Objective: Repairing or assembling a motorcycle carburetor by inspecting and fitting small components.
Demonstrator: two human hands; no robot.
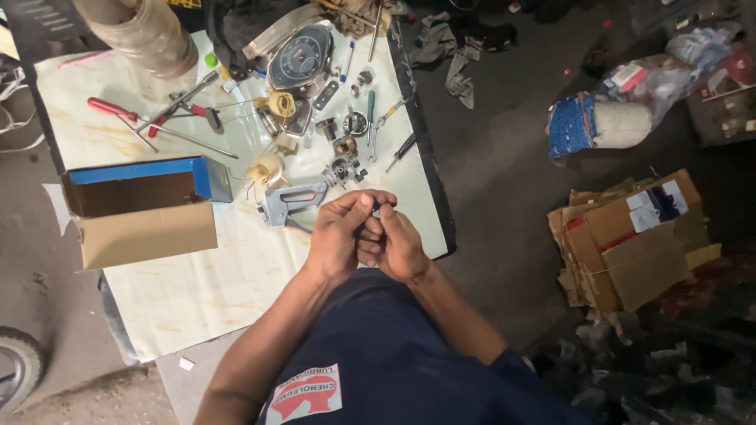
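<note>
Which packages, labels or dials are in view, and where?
Open cardboard box: on the table left of the hands, rectangular, blue outside, brown inside.
Round gauge: top of the table, dark face in a metal housing.
Flattened cartons: on the floor at right, brown, with white and dark labels.
Clear bag: floor, upper right, holding packets with red and white labels.
Chest patch: on the dark blue shirt, white with red.

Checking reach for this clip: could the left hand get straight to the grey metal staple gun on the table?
Probably yes: the staple gun lies just beyond the left hand with nothing between, though both hands grip a small dark part.
</note>
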